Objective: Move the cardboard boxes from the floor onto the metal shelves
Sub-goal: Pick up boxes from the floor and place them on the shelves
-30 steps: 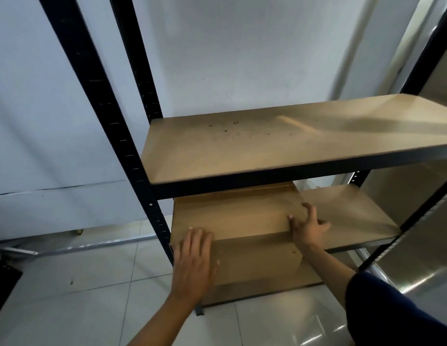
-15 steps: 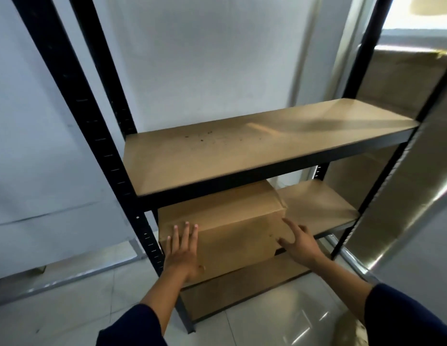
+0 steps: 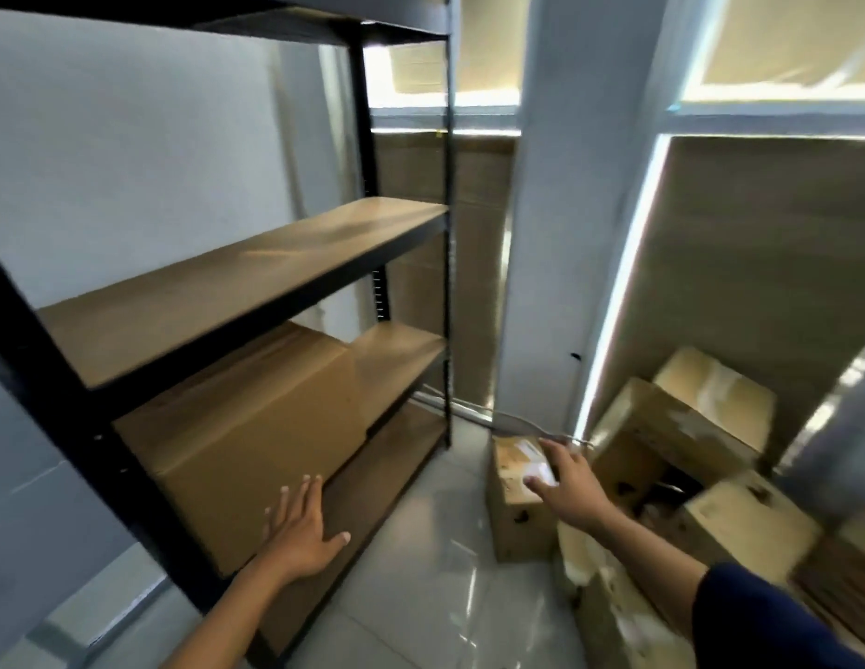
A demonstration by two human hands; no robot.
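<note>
Tall black metal shelving unit (image 3: 406, 224) with tan board shelves fills the left, and one big plain brown cardboard box (image 3: 247, 427) sits on its second-lowest shelf: that's one done! Plenty left, I'd say: a heap of brown cardboard boxes (image 3: 681, 427) lies on the glossy tiled floor (image 3: 421, 572) at right. Nearest is a small labelled brown carton (image 3: 515, 504). Right hand (image 3: 565, 480) reaches over it, fingers spread, gripping nothing. Left hand (image 3: 300, 528) lies flat, fingers straight, against the shelved box.
</note>
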